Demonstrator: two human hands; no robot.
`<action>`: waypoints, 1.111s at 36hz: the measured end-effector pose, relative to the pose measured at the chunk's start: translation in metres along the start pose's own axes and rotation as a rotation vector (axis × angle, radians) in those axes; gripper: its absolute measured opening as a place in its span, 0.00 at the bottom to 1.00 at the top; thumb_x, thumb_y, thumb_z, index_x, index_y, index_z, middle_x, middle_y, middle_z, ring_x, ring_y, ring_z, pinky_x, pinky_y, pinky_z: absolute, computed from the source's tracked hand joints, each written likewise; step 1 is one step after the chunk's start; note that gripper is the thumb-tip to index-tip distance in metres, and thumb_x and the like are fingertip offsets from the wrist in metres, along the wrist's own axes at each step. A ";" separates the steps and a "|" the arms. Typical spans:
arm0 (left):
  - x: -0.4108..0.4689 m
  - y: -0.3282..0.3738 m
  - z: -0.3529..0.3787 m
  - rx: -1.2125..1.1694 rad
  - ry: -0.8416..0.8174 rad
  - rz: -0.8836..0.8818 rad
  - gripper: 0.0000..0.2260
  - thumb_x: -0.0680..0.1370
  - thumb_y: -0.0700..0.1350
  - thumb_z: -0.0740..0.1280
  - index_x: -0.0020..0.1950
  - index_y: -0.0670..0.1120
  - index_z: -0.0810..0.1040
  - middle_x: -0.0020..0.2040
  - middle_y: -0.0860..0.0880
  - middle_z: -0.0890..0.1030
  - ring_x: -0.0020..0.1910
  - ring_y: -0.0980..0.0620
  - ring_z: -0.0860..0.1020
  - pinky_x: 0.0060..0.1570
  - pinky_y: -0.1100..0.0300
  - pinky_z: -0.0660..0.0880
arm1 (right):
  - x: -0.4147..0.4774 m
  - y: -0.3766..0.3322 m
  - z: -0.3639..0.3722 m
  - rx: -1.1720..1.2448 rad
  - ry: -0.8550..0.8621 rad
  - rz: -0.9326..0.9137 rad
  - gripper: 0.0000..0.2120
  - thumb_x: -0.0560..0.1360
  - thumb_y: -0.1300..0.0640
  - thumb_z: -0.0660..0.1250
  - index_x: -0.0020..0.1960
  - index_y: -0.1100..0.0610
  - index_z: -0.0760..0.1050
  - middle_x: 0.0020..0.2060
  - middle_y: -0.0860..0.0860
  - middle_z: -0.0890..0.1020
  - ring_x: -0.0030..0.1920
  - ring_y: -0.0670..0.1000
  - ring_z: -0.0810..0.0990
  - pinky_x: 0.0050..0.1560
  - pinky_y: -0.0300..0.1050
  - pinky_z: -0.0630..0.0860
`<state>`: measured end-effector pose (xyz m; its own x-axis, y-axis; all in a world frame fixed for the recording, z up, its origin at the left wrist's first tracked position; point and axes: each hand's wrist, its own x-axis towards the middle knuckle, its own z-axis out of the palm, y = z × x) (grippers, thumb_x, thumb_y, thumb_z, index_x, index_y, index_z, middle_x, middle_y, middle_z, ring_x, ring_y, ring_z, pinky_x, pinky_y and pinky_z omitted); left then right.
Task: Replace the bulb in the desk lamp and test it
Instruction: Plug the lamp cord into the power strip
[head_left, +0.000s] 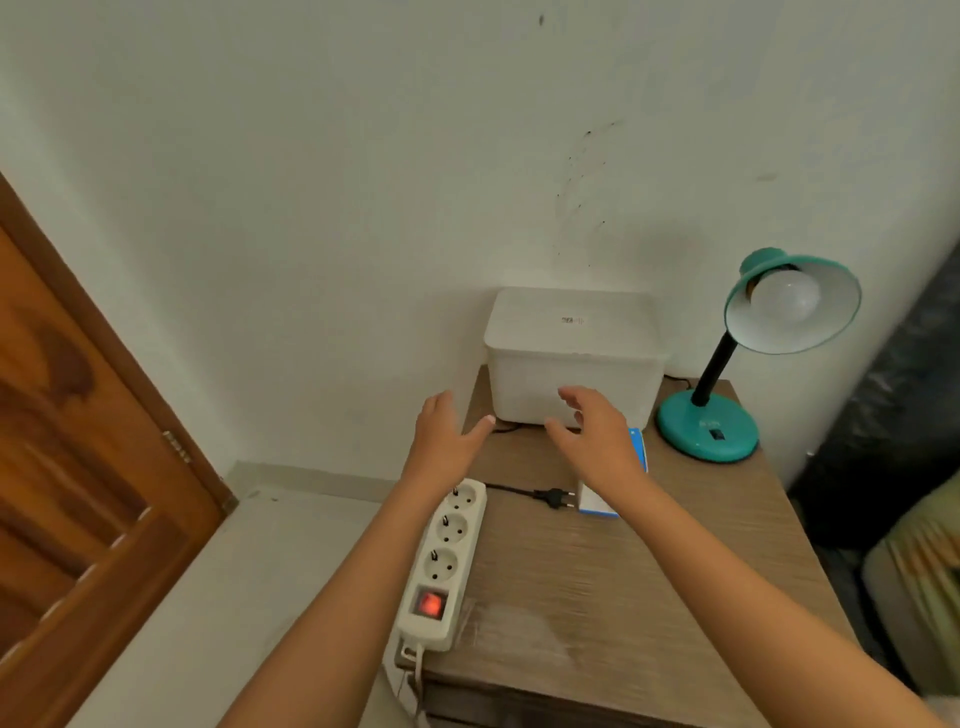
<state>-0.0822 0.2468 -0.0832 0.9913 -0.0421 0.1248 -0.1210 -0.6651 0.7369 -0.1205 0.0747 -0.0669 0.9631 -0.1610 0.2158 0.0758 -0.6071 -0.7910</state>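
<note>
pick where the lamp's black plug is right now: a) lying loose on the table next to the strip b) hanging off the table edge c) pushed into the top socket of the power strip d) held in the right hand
a, the plug lies flat on the table just right of the power strip, whose three sockets all show empty, and neither of the hands holds it.

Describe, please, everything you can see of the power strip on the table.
The power strip is a long white bar, apparently plastic, lying flat along the left edge of the wooden table. It has three round sockets, all empty, and a red rocker switch, glowing, at the near end. Its white cord drops off the table's front edge. A black plug lies unplugged beside its far end.
</note>
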 end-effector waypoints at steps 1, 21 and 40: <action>-0.010 -0.009 0.003 0.006 -0.014 -0.014 0.32 0.77 0.54 0.64 0.74 0.40 0.57 0.73 0.43 0.60 0.71 0.47 0.60 0.60 0.61 0.58 | -0.007 0.003 0.009 0.003 -0.019 -0.008 0.21 0.75 0.59 0.64 0.67 0.61 0.68 0.64 0.56 0.73 0.66 0.54 0.70 0.66 0.45 0.66; -0.089 -0.092 0.038 -0.108 -0.091 -0.084 0.19 0.73 0.54 0.68 0.61 0.51 0.69 0.52 0.51 0.75 0.49 0.54 0.75 0.47 0.56 0.75 | -0.019 0.081 0.094 -0.514 -0.163 -0.027 0.12 0.75 0.65 0.59 0.55 0.63 0.77 0.52 0.59 0.76 0.52 0.58 0.75 0.49 0.48 0.73; -0.092 -0.095 0.040 -0.097 -0.054 -0.050 0.18 0.74 0.55 0.67 0.60 0.52 0.68 0.50 0.55 0.74 0.46 0.60 0.72 0.37 0.70 0.65 | -0.008 0.003 0.103 0.339 -0.058 0.000 0.05 0.70 0.63 0.71 0.44 0.56 0.77 0.36 0.43 0.78 0.37 0.38 0.76 0.41 0.24 0.72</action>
<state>-0.1596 0.2843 -0.1916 0.9972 -0.0524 0.0525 -0.0734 -0.5926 0.8021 -0.1011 0.1543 -0.1295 0.9755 -0.1106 0.1902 0.1475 -0.3128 -0.9383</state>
